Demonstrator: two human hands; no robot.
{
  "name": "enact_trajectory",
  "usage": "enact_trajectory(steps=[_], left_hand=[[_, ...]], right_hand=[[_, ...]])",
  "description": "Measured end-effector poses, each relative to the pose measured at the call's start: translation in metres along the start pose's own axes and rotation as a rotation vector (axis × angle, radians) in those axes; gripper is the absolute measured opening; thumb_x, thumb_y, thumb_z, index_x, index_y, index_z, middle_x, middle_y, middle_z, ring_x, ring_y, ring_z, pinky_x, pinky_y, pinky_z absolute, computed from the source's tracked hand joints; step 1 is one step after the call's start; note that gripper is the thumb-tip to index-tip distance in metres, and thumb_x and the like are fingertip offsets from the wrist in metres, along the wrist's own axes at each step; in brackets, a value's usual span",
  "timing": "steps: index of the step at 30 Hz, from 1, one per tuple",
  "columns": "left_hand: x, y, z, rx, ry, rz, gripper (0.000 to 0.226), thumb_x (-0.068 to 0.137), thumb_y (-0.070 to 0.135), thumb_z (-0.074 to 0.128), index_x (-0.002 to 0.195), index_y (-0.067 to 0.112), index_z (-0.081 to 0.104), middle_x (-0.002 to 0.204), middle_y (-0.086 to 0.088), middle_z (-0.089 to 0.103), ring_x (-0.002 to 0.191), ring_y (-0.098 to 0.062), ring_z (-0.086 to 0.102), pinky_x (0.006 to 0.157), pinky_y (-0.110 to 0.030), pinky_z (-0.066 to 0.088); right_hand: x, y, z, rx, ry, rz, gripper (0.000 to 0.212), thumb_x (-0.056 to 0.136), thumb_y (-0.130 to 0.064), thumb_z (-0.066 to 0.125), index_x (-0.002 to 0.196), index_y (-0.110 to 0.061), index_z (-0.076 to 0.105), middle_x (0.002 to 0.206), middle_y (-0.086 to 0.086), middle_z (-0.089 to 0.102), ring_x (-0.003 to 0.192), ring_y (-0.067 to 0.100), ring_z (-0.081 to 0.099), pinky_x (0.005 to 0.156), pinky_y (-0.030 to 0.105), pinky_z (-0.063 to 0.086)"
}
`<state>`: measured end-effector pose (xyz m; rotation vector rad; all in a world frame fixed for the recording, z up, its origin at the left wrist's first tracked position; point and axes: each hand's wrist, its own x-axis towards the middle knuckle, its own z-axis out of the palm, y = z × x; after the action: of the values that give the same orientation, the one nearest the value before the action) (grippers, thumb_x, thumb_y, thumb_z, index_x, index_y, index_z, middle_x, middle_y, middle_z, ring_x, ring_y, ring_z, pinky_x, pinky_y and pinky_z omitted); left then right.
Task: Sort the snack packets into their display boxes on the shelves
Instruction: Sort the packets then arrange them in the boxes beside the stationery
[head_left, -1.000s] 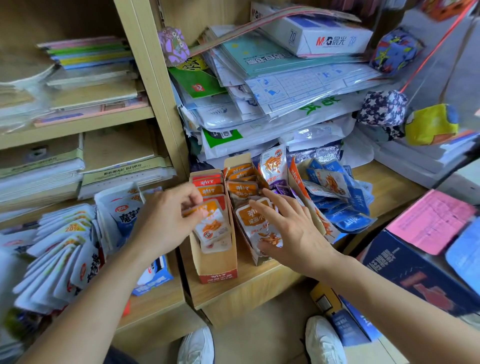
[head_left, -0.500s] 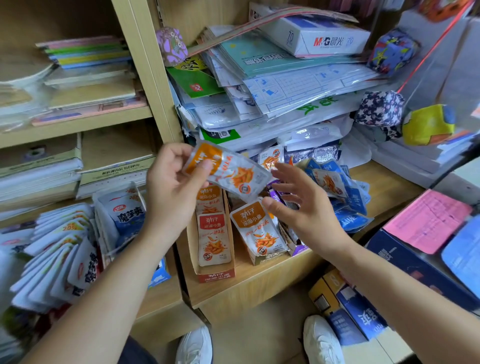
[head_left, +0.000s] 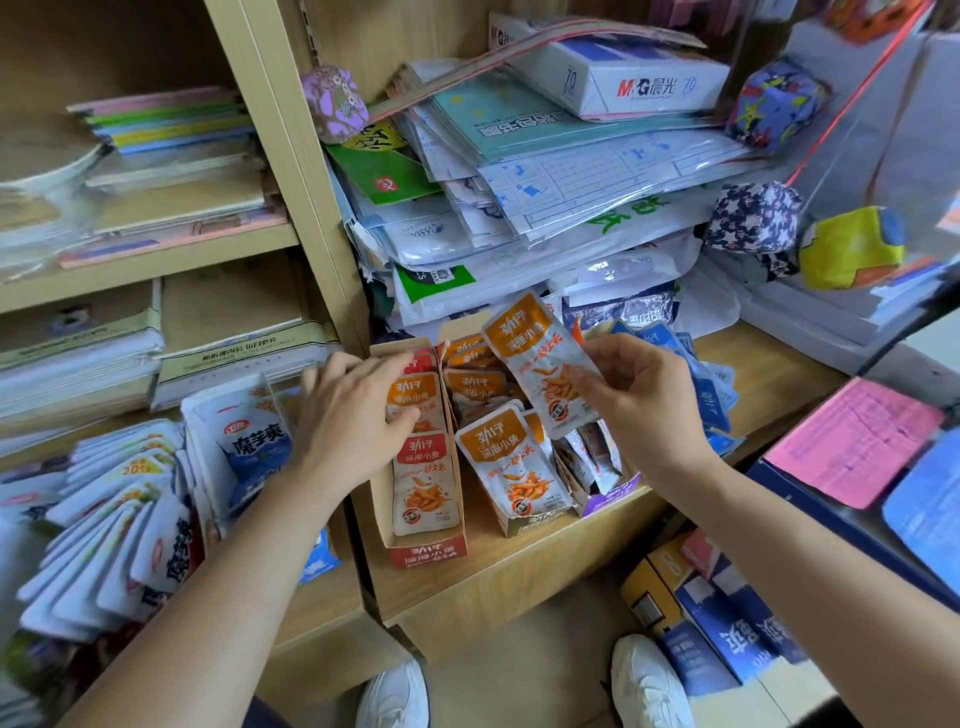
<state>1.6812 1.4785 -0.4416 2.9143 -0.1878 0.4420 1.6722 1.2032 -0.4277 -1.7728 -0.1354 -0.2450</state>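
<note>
Head view showed, at the far left, a fanned stack of white packets (head_left: 104, 525) on the lower shelf. The left hand (head_left: 353, 415) lay palm-down with fingers loosely curled on the packets in the red-fronted box (head_left: 423, 551), gripping nothing that could be confirmed. To its right stood the orange-fronted box (head_left: 530, 519), part filled with upright packets. The right hand (head_left: 644, 400) pinched one orange packet (head_left: 540, 358) by its lower edge, long axis tilted upward and leftward, raised above that box. The orange-fronted box lay directly below and slightly left of the packet, so the right hand was judged nearer for placement.
</note>
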Motion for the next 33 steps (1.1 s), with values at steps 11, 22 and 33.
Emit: enact_trajectory(steps=[11, 22, 33], left_hand=[[-0.009, 0.002, -0.006, -0.014, 0.057, -0.045, 0.037, 0.070, 0.030, 0.091, 0.086, 0.029, 0.057, 0.077, 0.019, 0.049, 0.093, -0.016, 0.040, 0.079, -0.036, 0.022], [-0.009, 0.007, -0.037, -0.550, 0.495, -0.085, 0.008, 0.096, 0.024, 0.062, 0.097, 0.017, 0.065, 0.088, 0.006, 0.067, 0.079, -0.017, 0.066, 0.062, -0.027, 0.049], [-0.010, 0.039, -0.028, -0.553, 0.574, -0.064, 0.005, 0.092, 0.026, 0.067, 0.094, 0.022, 0.069, 0.084, 0.005, 0.074, 0.071, -0.012, 0.072, 0.055, -0.039, 0.057]], right_hand=[[-0.003, 0.001, 0.000, -0.005, -0.022, -0.005, 0.011, 0.091, -0.005, 0.069, 0.098, -0.014, 0.071, 0.092, -0.001, 0.077, 0.084, 0.012, 0.075, 0.073, 0.028, 0.062], [-0.003, 0.008, -0.008, -0.142, 0.060, -0.042, 0.010, 0.092, -0.009, 0.069, 0.103, -0.010, 0.071, 0.092, -0.004, 0.076, 0.078, 0.005, 0.074, 0.066, 0.025, 0.061], [-0.017, 0.015, 0.004, -0.568, -0.017, -0.400, 0.040, 0.090, -0.001, 0.066, 0.128, -0.014, 0.067, 0.079, -0.001, 0.071, 0.050, 0.006, 0.051, 0.048, 0.029, 0.052]])
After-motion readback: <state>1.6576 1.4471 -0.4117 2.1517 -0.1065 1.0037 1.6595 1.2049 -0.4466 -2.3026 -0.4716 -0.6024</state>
